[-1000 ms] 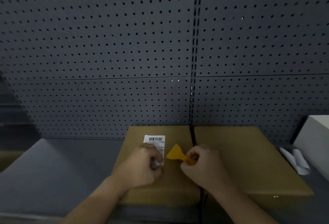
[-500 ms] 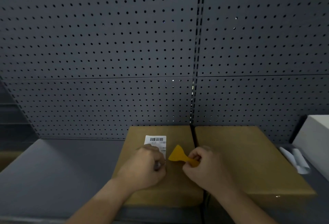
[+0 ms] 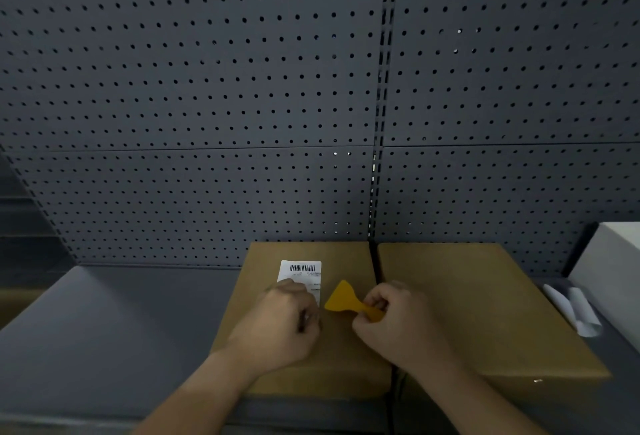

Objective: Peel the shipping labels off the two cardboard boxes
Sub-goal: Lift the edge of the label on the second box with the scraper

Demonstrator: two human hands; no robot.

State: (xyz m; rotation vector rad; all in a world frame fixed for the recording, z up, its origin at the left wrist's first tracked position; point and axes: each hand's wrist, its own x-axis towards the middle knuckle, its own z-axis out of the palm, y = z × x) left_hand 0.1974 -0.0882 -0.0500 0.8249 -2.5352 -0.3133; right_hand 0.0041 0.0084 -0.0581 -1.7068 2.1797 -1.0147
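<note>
Two brown cardboard boxes stand side by side on a grey shelf. The left box (image 3: 349,358) carries a white shipping label (image 3: 300,270) with a barcode at its far end. My left hand (image 3: 280,327) lies curled over the label's near end, fingers pinched at its lower edge. My right hand (image 3: 398,322) grips the handle of a yellow plastic scraper (image 3: 341,300), whose wide blade sits just right of the label on the left box. The right box (image 3: 485,310) shows a bare top with no label visible.
A dark pegboard wall (image 3: 242,88) rises directly behind the boxes. A curled strip of white paper (image 3: 571,310) lies on the shelf right of the right box, beside a white box (image 3: 613,268). Grey shelf surface (image 3: 114,330) stretches to the left.
My left hand has slid slightly toward me along the label, uncovering a little more of it. The scraper and right hand have stayed nearly in place.
</note>
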